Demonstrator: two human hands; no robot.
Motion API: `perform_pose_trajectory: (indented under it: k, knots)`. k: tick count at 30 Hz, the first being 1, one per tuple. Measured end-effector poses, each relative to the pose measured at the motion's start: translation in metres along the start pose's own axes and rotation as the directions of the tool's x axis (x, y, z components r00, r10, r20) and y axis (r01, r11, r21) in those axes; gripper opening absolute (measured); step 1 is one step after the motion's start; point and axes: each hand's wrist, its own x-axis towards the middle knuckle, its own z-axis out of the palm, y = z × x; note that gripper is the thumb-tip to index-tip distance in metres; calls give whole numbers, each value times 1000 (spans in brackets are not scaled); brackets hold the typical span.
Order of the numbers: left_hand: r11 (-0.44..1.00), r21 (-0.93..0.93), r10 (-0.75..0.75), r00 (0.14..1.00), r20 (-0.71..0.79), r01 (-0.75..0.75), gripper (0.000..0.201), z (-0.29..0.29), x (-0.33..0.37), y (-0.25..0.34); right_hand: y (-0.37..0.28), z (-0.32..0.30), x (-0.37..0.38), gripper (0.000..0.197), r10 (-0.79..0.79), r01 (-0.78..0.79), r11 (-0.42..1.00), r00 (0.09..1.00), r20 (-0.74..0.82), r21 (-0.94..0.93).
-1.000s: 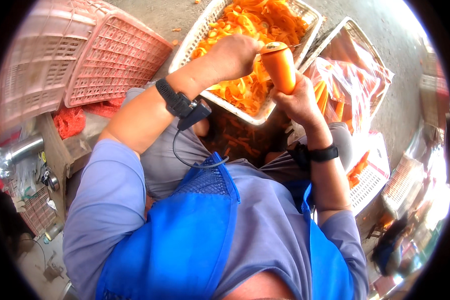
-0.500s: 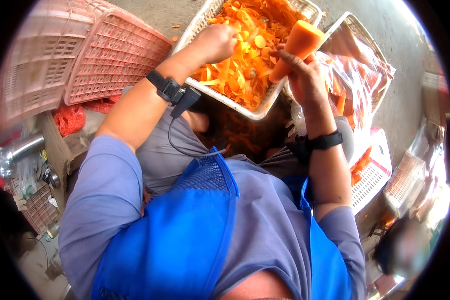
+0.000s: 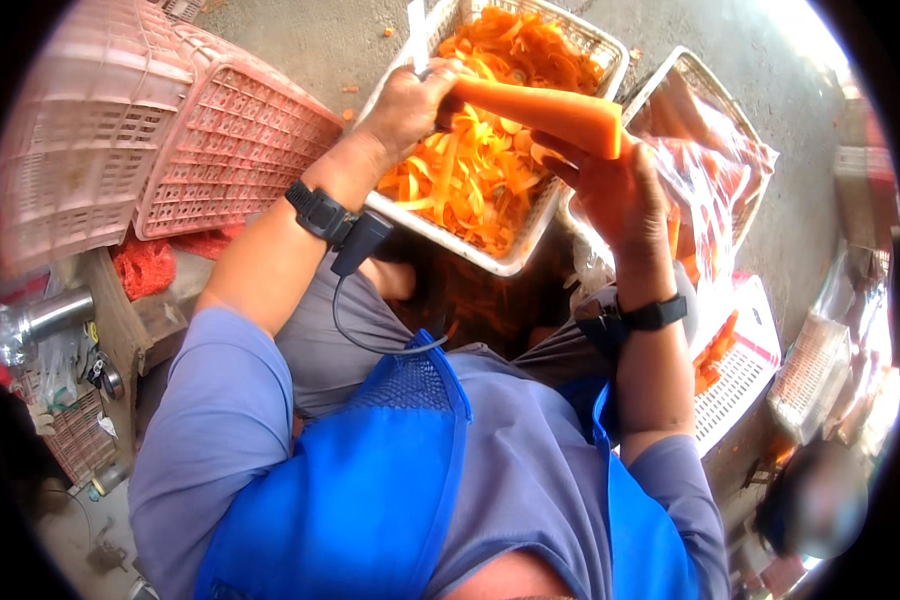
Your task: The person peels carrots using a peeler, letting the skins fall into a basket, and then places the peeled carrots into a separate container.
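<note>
A peeled orange carrot [image 3: 545, 105] lies almost level above a white basket [image 3: 515, 264] heaped with carrot peelings and a few round slices. Its thick end rests in my right hand [image 3: 625, 200], with the thumb and fingers around its underside. The thin end meets the fingers of my left hand [image 3: 405, 108], which is closed round the handle of a knife; the pale narrow blade [image 3: 417, 35] sticks up beyond the knuckles. The handle itself is hidden in my grip.
Pink plastic crates [image 3: 240, 140] stand at the left. At the right, another basket [image 3: 675, 65] holds a clear plastic bag [image 3: 715, 180] with carrots inside. Closer in is a white basket [image 3: 735, 380] with carrots. A red mesh sack [image 3: 145, 265] lies beside a wooden stool [image 3: 120, 330].
The carrot has swung from steeply tilted to nearly level, its thin end now at my left hand. My left hand has turned, and the pale blade has come into sight.
</note>
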Motion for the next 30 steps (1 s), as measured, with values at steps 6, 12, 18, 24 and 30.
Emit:
perform_pose_trajectory:
  k: [6,12,18,24,30]
  knots:
    - [752,445,472,868,152,-487,29,-8,9,-1,-10,15,0,51,167,-328,524,945,-282,-787]
    - [798,567,166,978,123,-207,23,-7,1,14,5,12,0,43,130,-436,234,900,-417,-869]
    - [643,718,65,953,294,-266,18,-7,-11,9,9,16,1,44,90,-406,256,914,-396,-878]
    - [460,867,-98,959,266,-193,18,-4,0,3,9,19,-6,46,102,-369,275,929,-354,-888]
    - [277,944,-342,900,269,-177,21,-25,9,-20,-1,26,-18,45,14,-180,576,977,-211,-798]
